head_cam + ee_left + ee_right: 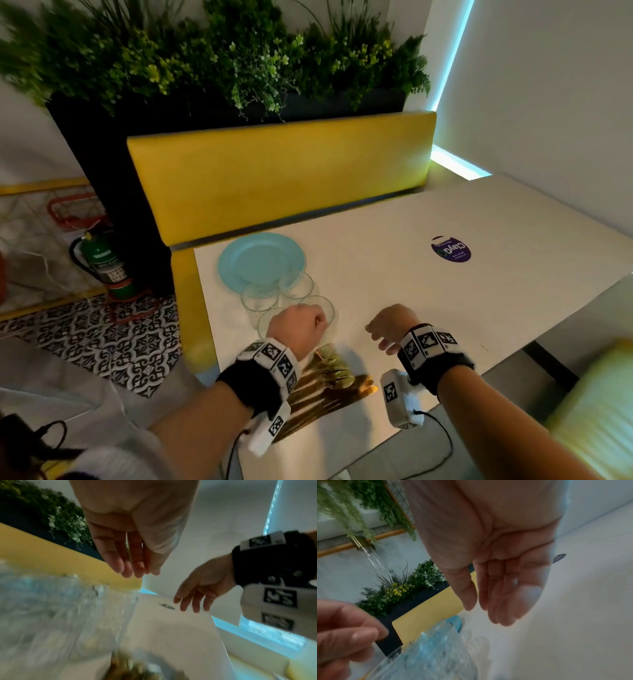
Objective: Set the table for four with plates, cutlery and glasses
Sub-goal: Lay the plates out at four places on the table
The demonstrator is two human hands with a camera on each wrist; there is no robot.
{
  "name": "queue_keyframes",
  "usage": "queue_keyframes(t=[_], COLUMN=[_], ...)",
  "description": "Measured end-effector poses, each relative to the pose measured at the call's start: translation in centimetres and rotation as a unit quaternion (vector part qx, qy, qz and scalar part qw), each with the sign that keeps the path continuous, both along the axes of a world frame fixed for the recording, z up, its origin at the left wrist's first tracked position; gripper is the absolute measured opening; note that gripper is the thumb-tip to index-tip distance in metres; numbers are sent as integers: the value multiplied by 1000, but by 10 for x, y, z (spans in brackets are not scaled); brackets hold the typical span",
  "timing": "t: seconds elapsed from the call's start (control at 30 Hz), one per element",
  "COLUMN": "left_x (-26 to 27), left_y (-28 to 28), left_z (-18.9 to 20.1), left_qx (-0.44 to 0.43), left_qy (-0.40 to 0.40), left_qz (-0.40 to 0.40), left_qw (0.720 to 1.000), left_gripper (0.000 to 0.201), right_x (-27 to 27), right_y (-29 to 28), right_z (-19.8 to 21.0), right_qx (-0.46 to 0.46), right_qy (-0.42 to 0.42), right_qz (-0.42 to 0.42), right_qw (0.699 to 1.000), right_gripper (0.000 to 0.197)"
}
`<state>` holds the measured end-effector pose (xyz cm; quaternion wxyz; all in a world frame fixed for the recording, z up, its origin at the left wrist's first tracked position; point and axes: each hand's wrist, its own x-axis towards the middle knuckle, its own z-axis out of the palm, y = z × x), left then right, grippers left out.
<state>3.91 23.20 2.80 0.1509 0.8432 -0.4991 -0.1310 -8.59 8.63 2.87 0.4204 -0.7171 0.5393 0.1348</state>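
Observation:
A light blue plate [262, 260] lies near the far left corner of the white table [445, 308]. Several clear glasses [296, 286] stand bunched just in front of it. A pile of gold cutlery [325, 377] lies at the near edge, partly under my left wrist. My left hand [298, 325] hovers over the nearest glass [68, 608]; its fingers [135, 568] hang relaxed and hold nothing. To the right, over bare table, my right hand [383, 334] is also empty, with straight fingers [496, 601] pointing down.
A yellow bench [281, 178] runs along the far side of the table, with a dark planter of greenery [222, 58] behind it. A round purple sticker [450, 249] marks the tabletop. A wall closes the right side. A fire extinguisher [106, 263] stands on the floor at left.

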Motion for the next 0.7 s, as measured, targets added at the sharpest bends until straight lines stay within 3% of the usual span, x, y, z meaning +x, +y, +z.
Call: queue_keyframes(t=[0.17,0.33,0.47,0.53,0.6,0.7], left_x=[68,140,200,219,234,248], left_y=[-35,-51,-55,-55,-54,-55], left_z=[37,45,25,11,-6,-33], left_qx=[-45,28,151,204,219,209], left_qy=[65,94,68,57,66,92], left_qz=[120,182,221,236,259,320], left_qw=[990,978,961,948,939,920], left_gripper=[22,31,43,38,19,35], right_x=[46,94,146,170,192,221], right_y=[-41,-76,-105,-117,-126,-135], right_z=[15,17,12,4,-6,-23], right_qx=[-3,-11,6,8,5,0], right_qy=[-28,-49,-37,-19,-18,-6], right_qz=[14,55,85,107,112,150], right_qw=[1000,997,996,994,993,989], right_gripper=[20,17,16,21,22,22])
